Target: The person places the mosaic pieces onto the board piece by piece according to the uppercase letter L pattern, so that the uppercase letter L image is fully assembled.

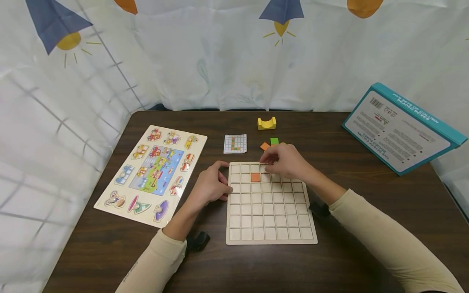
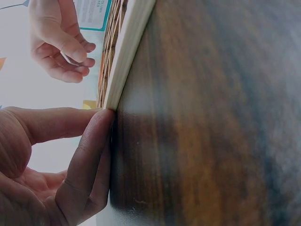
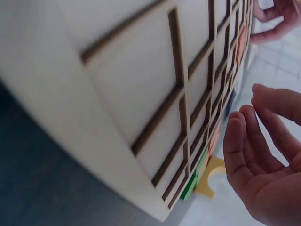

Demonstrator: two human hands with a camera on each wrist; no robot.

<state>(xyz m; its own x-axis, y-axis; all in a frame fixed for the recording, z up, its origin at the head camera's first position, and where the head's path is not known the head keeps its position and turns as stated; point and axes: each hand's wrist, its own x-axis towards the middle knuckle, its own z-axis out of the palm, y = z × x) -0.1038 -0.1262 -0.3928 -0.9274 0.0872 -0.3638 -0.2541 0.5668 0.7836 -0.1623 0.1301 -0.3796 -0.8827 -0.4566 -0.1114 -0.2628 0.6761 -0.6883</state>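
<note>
A pale wooden grid board (image 1: 271, 209) lies flat on the dark table. One orange square tile (image 1: 255, 177) sits in its second row from the far edge. My left hand (image 1: 212, 185) holds the board's left edge, its bent fingertips right at the rim in the left wrist view. Over the board's far rows hovers my right hand (image 1: 283, 160), fingers bent and thumb tip close against the index finger. In the left wrist view a pale sliver shows between the right hand's (image 2: 59, 44) thumb and fingers; I cannot tell whether it is a tile.
Beyond the board lie a loose orange tile (image 1: 265, 146), a green tile (image 1: 274, 141) and a small grid card (image 1: 235, 144). A yellow arched block (image 1: 266, 123) stands further back. On the left lies a vehicle puzzle (image 1: 124, 195); a teal-edged box (image 1: 399, 130) leans at the right.
</note>
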